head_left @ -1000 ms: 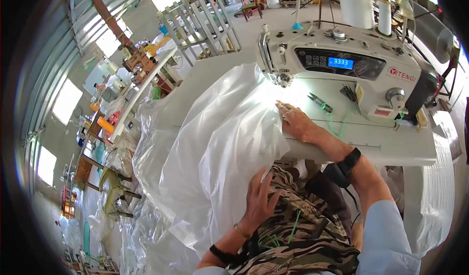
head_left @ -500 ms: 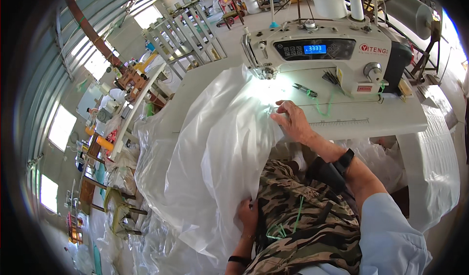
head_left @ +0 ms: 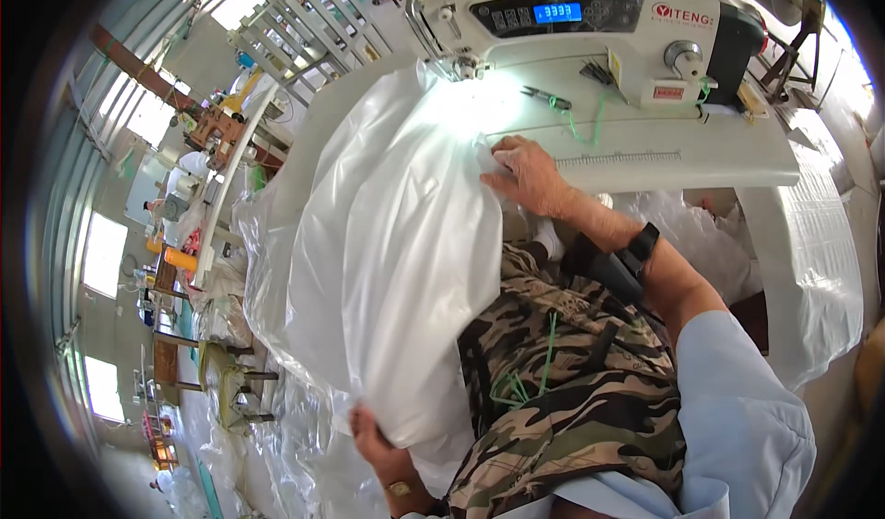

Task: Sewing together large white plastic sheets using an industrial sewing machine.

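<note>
A large translucent white plastic sheet (head_left: 396,261) runs from beneath the lit head of a sewing machine (head_left: 572,21) down over the table's front edge, beside my lap. My right hand (head_left: 533,180) is at the sheet's right edge, just in front of the needle area, its thumb and fingers closed on the plastic. Lower down, my left hand (head_left: 376,443) grips the sheet near its hanging end, with some fingertips hidden by the folds. Glare hides the needle and the sheet under it.
Thread snips (head_left: 548,98) and a green strip (head_left: 590,127) lie right of the needle. A ruler scale (head_left: 618,159) marks the table's front. Plastic (head_left: 816,270) hangs at the right; more lies bunched at lower left near a stool (head_left: 221,385). Green strips (head_left: 521,388) rest on my camouflage apron.
My left hand has moved left and down along the sheet, drawing its lower part out smoother. My right hand stays at the sheet's edge near the needle. The view has shifted.
</note>
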`<act>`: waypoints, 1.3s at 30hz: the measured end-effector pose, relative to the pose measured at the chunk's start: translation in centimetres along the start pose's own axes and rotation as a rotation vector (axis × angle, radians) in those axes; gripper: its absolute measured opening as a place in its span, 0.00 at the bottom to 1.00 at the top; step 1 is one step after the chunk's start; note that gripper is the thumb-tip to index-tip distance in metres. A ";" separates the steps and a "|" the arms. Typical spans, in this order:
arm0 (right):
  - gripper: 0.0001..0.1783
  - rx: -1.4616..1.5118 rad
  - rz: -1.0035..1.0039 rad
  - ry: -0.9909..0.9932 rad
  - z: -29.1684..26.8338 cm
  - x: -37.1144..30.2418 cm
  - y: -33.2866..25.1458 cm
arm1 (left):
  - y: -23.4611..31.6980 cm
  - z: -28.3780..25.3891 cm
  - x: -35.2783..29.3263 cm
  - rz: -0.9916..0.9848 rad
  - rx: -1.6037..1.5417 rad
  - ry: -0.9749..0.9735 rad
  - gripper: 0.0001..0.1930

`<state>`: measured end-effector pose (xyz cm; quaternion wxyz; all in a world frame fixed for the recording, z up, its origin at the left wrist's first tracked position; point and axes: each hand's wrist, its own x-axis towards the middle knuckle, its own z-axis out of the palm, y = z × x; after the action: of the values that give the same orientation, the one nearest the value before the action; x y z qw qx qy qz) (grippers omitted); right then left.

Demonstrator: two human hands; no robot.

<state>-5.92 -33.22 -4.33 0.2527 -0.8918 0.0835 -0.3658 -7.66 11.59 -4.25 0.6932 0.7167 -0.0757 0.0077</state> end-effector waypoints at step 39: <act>0.10 0.783 0.029 -0.285 1.5 -14.7 -13.5 | 5.8 14.5 5.8 0.561 0.511 -0.719 0.12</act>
<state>-15.93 -16.11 -7.31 0.5867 -0.7689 -0.0853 -0.2393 -4.00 -3.56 1.57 0.3977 0.7725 -0.4938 -0.0352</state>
